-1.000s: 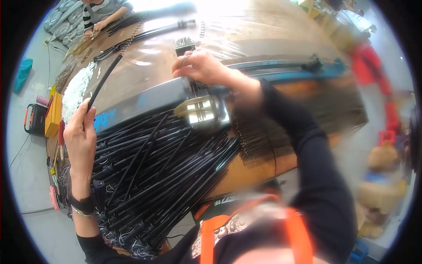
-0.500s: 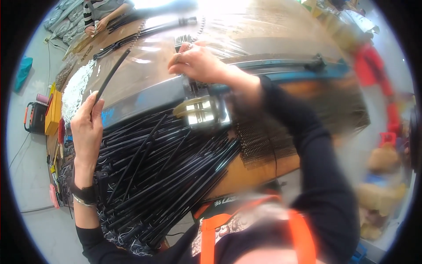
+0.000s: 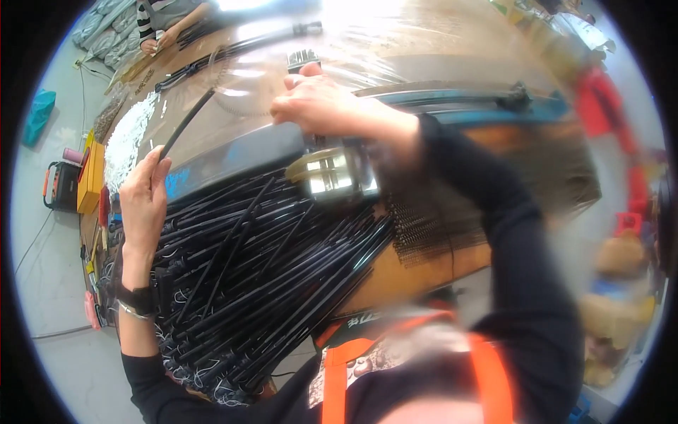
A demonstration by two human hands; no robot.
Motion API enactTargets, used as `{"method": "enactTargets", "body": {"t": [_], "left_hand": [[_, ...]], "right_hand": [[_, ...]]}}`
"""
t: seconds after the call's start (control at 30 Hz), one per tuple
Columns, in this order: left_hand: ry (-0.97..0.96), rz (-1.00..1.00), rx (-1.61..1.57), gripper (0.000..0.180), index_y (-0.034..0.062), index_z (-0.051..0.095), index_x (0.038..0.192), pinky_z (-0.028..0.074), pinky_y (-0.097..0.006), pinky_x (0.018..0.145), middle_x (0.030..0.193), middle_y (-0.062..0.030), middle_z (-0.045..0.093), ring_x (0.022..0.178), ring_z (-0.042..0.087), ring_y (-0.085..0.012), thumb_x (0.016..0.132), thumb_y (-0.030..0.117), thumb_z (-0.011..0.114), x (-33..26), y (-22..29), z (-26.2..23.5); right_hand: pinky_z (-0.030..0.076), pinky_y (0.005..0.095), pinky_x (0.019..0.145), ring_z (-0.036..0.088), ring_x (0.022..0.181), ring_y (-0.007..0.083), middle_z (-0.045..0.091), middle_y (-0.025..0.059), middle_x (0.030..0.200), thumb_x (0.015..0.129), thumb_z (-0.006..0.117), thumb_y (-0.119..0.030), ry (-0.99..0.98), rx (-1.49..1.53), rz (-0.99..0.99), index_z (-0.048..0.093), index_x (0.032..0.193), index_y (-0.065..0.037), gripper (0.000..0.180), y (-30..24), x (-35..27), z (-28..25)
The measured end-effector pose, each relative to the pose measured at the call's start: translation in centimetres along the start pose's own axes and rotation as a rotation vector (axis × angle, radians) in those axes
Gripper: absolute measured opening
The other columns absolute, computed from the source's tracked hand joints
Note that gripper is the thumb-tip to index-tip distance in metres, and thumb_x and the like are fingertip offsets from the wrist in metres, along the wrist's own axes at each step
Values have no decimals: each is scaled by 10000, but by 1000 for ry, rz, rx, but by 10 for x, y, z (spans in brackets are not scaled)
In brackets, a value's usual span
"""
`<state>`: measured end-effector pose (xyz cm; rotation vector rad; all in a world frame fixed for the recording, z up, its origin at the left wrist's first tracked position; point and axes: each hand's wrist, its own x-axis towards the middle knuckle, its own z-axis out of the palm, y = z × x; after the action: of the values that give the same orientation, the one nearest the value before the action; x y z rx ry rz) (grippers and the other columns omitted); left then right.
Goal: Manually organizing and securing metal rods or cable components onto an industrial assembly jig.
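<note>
The left hand (image 3: 143, 194) pinched a black rod (image 3: 187, 124) near its low end, between thumb and fingers. The rod leaned up and to the right from that hand, with its far tip in the air. A thin, blurry spring (image 3: 244, 112) made a curve between the rod's tip and the right hand (image 3: 311, 106). It was too blurry to tell where its ends were. The right hand had its fingers curled in, and I could not tell if they held anything. A small box (image 3: 304, 60) sat just past that hand, and a shiny metal part (image 3: 335, 173) sat on its near side.

A hard tug could have pulled the rod loose, since the left hand only had a pinch on it. The spring could have bent or caught on the right fingers if it swung too close. If the left hand dipped, the rod could have knocked the white bits (image 3: 131, 141) just past it, or got stuck in the pile (image 3: 261, 283) to its right. The sleeve (image 3: 487, 191) behind the right hand could have snagged on the coils (image 3: 431, 233) if that arm dropped.
</note>
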<state>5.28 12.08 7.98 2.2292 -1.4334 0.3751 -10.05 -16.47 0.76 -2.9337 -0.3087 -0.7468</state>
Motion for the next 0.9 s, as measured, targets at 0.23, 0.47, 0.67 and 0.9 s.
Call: {"method": "enactTargets", "body": {"t": [0.23, 0.47, 0.67, 0.9], "left_hand": [[31, 46, -16, 237, 10, 640, 1154, 503, -344, 692, 924, -200, 674, 758, 650, -297, 936, 101, 614, 1, -10, -1], [-167, 194, 41, 185, 92, 662, 1077, 526, -409, 690, 905, -157, 672, 817, 661, -332, 915, 146, 591, 19, 25, 53], [-206, 375, -134, 91, 68, 626, 952, 537, -413, 684, 831, -128, 660, 798, 667, -320, 884, 108, 581, 60, 64, 138], [-325, 277, 12, 190, 58, 598, 872, 533, -415, 668, 788, -139, 639, 770, 657, -327, 936, 235, 576, 51, 78, 131]], "right_hand": [[337, 394, 956, 623, 866, 203, 670, 7, 770, 858, 612, -111, 89, -277, 65, 649, 863, -164, 65, 31, -70, -25], [328, 399, 981, 620, 911, 208, 695, 17, 834, 848, 616, -82, 134, -534, 380, 672, 850, -138, 79, 107, -240, -111], [435, 408, 826, 592, 826, 309, 628, 112, 799, 829, 587, -35, 183, -459, 431, 625, 876, -55, 64, 118, -284, -129], [428, 414, 790, 547, 824, 316, 562, 128, 800, 861, 619, -39, 279, -374, 531, 595, 879, -19, 36, 119, -282, -109]]}}
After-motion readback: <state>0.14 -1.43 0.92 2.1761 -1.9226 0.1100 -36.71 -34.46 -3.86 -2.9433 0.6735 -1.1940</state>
